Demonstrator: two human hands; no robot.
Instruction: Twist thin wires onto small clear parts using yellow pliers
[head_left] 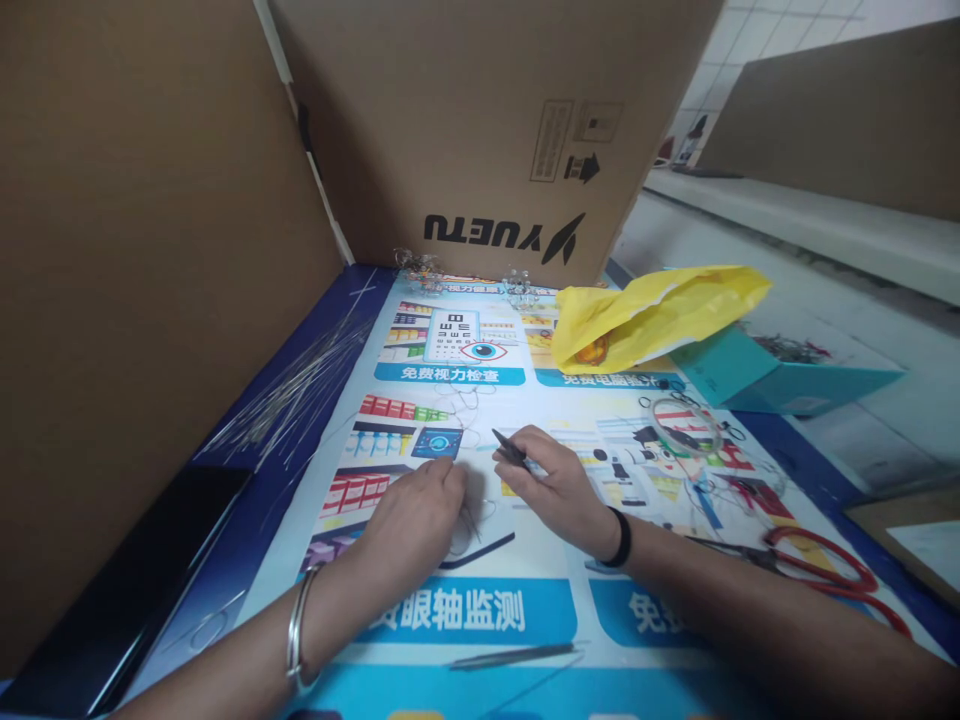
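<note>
My left hand (420, 515) is closed, fingertips pressed together, over the printed poster sheet (352, 590). Loops of thin wire (474, 525) show right beside those fingertips; the exact grip is hidden. My right hand (551, 490) is closed around a small dark tool with a pointed tip (506, 446), which points up and left. Its handle is mostly covered by the fingers, so its exact kind is unclear. More fine wire (469, 395) lies just beyond both hands. Nearer to me rests a slim grey pointed metal tool (517, 656).
Red-handled scissors (821, 565) lie by my right forearm, below a wire coil (686, 428). A yellow plastic bag (660, 315) overlaps a teal box (795, 385). Straight wires (292, 385) and a black flat object (127, 590) are at left. Cardboard walls (480, 120) stand behind and left.
</note>
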